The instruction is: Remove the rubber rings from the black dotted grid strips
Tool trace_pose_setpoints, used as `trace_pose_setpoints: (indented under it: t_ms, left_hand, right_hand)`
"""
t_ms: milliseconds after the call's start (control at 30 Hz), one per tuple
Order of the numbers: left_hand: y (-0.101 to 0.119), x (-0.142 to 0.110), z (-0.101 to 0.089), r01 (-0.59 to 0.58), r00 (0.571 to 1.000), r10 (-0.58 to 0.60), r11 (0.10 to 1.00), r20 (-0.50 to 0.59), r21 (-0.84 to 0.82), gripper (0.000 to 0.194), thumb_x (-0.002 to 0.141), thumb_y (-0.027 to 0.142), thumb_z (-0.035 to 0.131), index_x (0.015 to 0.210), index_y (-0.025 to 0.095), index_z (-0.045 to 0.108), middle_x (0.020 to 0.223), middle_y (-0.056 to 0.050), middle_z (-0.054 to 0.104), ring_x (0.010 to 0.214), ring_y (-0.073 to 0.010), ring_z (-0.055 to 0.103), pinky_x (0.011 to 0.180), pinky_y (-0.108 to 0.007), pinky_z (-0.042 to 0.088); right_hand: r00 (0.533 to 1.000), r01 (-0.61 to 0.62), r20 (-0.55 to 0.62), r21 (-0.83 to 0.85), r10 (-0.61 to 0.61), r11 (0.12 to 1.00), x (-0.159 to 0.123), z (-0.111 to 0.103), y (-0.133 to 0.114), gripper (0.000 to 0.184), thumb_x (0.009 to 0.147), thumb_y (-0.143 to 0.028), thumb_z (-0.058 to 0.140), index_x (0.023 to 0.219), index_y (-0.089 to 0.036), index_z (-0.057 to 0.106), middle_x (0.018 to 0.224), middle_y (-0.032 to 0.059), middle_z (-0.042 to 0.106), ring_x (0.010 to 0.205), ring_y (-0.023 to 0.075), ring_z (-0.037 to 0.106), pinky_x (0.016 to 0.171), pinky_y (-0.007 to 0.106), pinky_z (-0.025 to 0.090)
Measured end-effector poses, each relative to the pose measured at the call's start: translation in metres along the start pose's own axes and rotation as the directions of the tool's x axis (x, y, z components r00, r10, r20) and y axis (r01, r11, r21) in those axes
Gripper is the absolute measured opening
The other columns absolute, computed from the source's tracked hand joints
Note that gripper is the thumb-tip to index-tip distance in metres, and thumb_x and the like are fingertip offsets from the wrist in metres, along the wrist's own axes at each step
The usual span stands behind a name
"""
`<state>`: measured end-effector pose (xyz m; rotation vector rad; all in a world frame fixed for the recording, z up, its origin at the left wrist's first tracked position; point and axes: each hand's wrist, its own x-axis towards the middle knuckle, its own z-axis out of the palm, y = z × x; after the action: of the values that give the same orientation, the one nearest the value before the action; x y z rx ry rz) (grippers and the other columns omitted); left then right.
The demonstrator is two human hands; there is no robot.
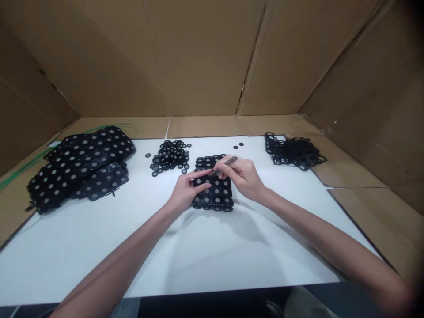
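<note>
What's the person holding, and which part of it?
The right hand pinches a slim tool, maybe tweezers, around its middle. The left hand lies flat on the black ring sheet, holding nothing.

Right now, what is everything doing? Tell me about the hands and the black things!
left hand, resting on the black grid
right hand, pinching a slim tool
slim tool, held tilted above the grid
black grid, flat on the white board
loose discs, heaped
big grid stack, overlapping
black ring frames, tangled
</note>
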<state>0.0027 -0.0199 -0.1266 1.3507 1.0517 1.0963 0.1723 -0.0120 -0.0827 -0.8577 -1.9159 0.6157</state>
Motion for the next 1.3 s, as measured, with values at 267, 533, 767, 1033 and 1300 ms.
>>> trace_pose_setpoints:
  t_ms: [267, 533, 767, 1033, 1300]
  left_hand:
    - [-0.001, 0.003, 0.001, -0.024, 1.000, 0.024, 0.999, 0.014, 0.041, 0.037, 0.062, 0.024, 0.067, 0.099, 0.023, 0.065, 0.102, -0.003, 0.066, 0.096, -0.0218, 0.057, 0.088, -0.034, 0.040]
    - [0.001, 0.002, 0.001, -0.026, 1.000, 0.026, 1.000, -0.016, -0.009, 0.037, 0.062, 0.024, 0.067, 0.099, 0.021, 0.065, 0.103, -0.004, 0.065, 0.098, -0.0228, 0.056, 0.090, -0.035, 0.039]
    - [0.001, 0.004, 0.000, -0.008, 1.000, 0.008, 1.000, -0.016, -0.004, 0.035, 0.061, 0.025, 0.068, 0.096, 0.022, 0.067, 0.100, -0.003, 0.067, 0.095, -0.0226, 0.058, 0.089, -0.036, 0.039]
    - [-0.003, 0.006, 0.000, -0.012, 1.000, 0.012, 0.992, 0.005, -0.123, 0.039, 0.060, 0.023, 0.069, 0.099, 0.020, 0.065, 0.105, -0.005, 0.064, 0.104, -0.0231, 0.054, 0.095, -0.037, 0.035]
    - [0.000, 0.007, 0.001, 0.028, 1.000, -0.027, 0.991, 0.012, -0.128, 0.041, 0.059, 0.023, 0.070, 0.100, 0.018, 0.065, 0.108, -0.007, 0.063, 0.106, -0.0249, 0.053, 0.095, -0.038, 0.035]
  right_hand:
    - [0.997, 0.072, 0.019, -0.075, -0.071, 0.995, -0.001, 0.003, 0.002, 0.029, 0.085, -0.023, 0.042, 0.060, -0.016, 0.055, 0.072, 0.0032, 0.061, 0.065, 0.0101, 0.056, 0.061, 0.025, 0.048]
    - [0.992, 0.123, 0.008, -0.094, -0.123, 0.988, -0.001, 0.003, -0.003, 0.024, 0.085, -0.021, 0.041, 0.068, -0.017, 0.057, 0.071, 0.0038, 0.060, 0.063, 0.0104, 0.055, 0.060, 0.025, 0.048]
    - [0.984, 0.180, 0.014, -0.147, -0.180, 0.973, -0.003, 0.009, 0.000, 0.022, 0.086, -0.020, 0.040, 0.077, -0.014, 0.059, 0.071, 0.0055, 0.060, 0.065, 0.0110, 0.055, 0.059, 0.024, 0.048]
    - [0.980, 0.199, 0.040, -0.192, -0.195, 0.961, -0.003, 0.014, 0.002, 0.024, 0.087, -0.021, 0.038, 0.079, -0.015, 0.059, 0.073, 0.0049, 0.061, 0.068, 0.0115, 0.056, 0.062, 0.024, 0.047]
    - [0.971, 0.236, 0.066, -0.190, -0.228, 0.953, -0.004, 0.018, 0.007, 0.022, 0.087, -0.019, 0.037, 0.081, -0.016, 0.058, 0.076, 0.0053, 0.060, 0.069, 0.0117, 0.055, 0.063, 0.025, 0.048]
